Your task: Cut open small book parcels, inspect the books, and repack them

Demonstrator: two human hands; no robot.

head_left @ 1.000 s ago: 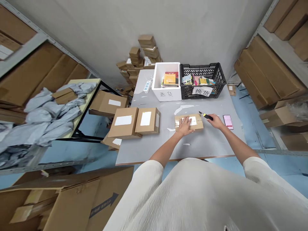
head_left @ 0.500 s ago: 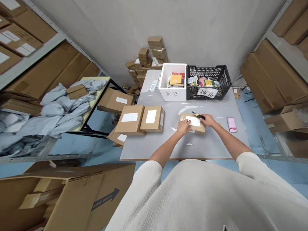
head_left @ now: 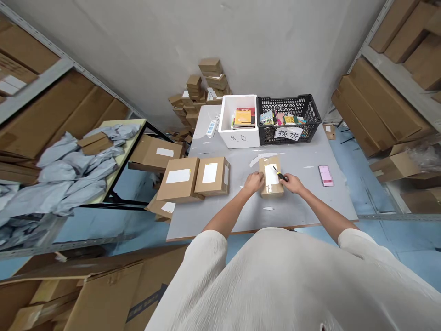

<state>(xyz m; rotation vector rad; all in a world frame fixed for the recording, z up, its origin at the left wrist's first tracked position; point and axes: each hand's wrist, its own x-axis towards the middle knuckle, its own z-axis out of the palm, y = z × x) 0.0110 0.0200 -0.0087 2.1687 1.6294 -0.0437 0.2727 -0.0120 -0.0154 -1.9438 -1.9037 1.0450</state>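
A small taped cardboard box [head_left: 267, 188] with a white label lies on the grey table [head_left: 220, 216] in front of me. My left hand [head_left: 254, 182] is closed against the box's left side, fingers curled at its edge. In my right hand [head_left: 292, 183] is a box cutter [head_left: 281, 176] with a black and yellow body. Its blade end points up and left over the label, and the hand is close to the box's right side. Whether the blade touches the box I cannot tell.
Two labelled cardboard boxes [head_left: 212, 177] stand left on the table. Behind are a white foam bin [head_left: 239, 138] and a black crate [head_left: 289, 126], both with books. A phone [head_left: 325, 175] lies right. Grey parcels [head_left: 79, 161] cover a side table; a large open carton [head_left: 113, 294] stands lower left.
The small box has turned so its long side runs away from me. My left hand has shifted from its top to its left side. The cutter remains in my right hand.
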